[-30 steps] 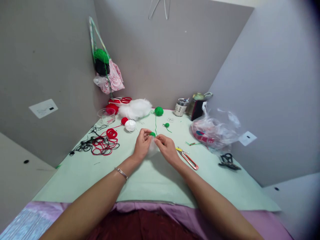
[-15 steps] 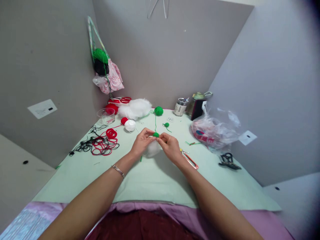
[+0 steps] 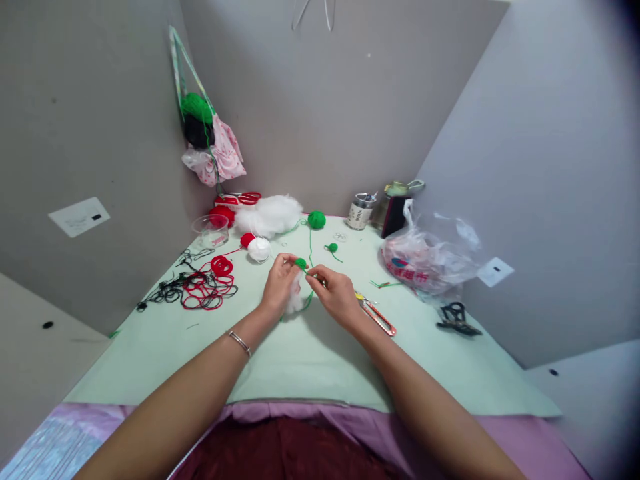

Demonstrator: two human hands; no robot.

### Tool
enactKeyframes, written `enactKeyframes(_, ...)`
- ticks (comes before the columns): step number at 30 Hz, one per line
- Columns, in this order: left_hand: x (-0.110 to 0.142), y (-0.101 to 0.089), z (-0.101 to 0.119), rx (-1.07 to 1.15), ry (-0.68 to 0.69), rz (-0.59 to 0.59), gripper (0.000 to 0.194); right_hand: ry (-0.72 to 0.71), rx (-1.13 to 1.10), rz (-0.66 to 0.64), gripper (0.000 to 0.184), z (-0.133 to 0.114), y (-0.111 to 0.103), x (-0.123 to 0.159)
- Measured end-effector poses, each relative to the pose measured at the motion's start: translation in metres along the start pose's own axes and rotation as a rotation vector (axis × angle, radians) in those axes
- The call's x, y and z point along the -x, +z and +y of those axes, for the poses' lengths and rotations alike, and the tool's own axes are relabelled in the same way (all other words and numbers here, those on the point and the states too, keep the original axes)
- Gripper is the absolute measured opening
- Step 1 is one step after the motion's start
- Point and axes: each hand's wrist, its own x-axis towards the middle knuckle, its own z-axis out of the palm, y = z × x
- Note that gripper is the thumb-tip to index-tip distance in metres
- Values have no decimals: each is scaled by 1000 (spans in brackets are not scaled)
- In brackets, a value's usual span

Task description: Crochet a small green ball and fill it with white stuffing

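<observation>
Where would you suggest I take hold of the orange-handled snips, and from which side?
The orange-handled snips seem best gripped by the handle end, from the right: it points away from the right hand, whereas the other end lies close to that wrist.

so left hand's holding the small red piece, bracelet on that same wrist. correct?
Colour's wrong: the small piece in the left hand is green, as the head view shows. The bracelet on that same wrist is right.

L arm point(image 3: 185, 393) & R arm point(image 3: 425, 393) reach fwd & lean in, w/ L hand point(image 3: 280, 283) & R hand point(image 3: 336, 293) up front, close together, both w/ bent fingers point(image 3: 323, 271) pinched.
</observation>
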Motion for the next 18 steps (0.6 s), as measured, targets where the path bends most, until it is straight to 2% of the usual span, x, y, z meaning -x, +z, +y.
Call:
enactKeyframes(6, 4, 5, 14, 95, -80, -108, 38, -23, -168, 86, 16, -2, -14, -6)
enactKeyframes(12, 6, 8, 12, 114, -116, -132, 39, 4, -402, 14, 24, -12, -20, -7)
enactKeyframes(15, 8, 9, 11, 103, -129, -134, 36, 34, -405, -3, 16, -11, -20, -7)
enactKeyframes(18, 10, 10, 10, 98, -139, -104, 32, 40, -313, 27, 18, -7, -16, -5)
